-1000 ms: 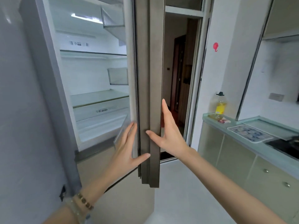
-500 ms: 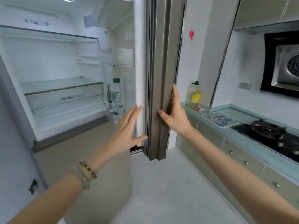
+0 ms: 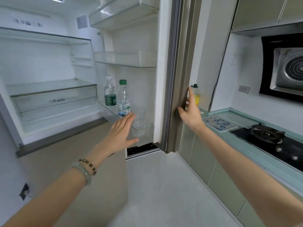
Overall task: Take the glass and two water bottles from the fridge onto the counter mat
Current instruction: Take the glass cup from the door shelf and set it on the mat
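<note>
Head view: two clear plastic water bottles and one clear glass tumbler stand upright, mouths up. The left hand is flat-fingered nearby, and the right hand rests straight-fingered on the grey fridge door.

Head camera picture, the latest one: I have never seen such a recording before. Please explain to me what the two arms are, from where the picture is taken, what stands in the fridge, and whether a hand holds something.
There is no machine here. The two arms belong to a person who wears a camera on the head, so you look forward and down as that person does. The fridge door stands open. On its lowest door shelf stand a white-capped water bottle, a green-capped water bottle and a clear glass. The left hand, fingers straight, reaches toward the glass and grips nothing. The right hand rests against the door's edge. At the right runs a counter with a patterned mat and a stove.
</note>
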